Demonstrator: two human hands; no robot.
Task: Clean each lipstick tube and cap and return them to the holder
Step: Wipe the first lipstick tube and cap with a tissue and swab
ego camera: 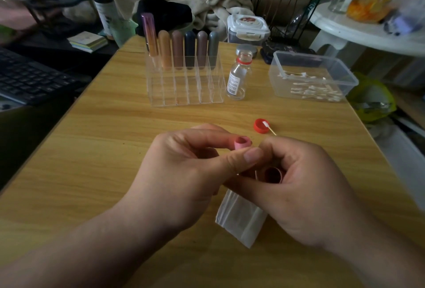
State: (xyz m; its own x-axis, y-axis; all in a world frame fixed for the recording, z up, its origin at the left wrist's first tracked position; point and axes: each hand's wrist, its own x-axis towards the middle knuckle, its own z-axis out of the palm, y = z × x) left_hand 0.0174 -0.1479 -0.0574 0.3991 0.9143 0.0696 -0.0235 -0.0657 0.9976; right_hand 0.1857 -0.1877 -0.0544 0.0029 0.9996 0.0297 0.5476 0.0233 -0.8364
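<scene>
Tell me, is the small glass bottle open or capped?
Open: the bottle is bare-necked; a red cap lies on the table.

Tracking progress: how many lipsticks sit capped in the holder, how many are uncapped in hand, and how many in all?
Capped lipsticks in the holder: 6
Uncapped lipstick in the left hand: 1
Total: 7

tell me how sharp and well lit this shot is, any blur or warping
Head view: dim, flat light, no hard glare on the table; head view centre fairly sharp, left hand pinching the lipstick and right hand holding the cap read clearly; head view corners smear, notably the white side table; head view wide lens slightly bows the table edges.
</scene>
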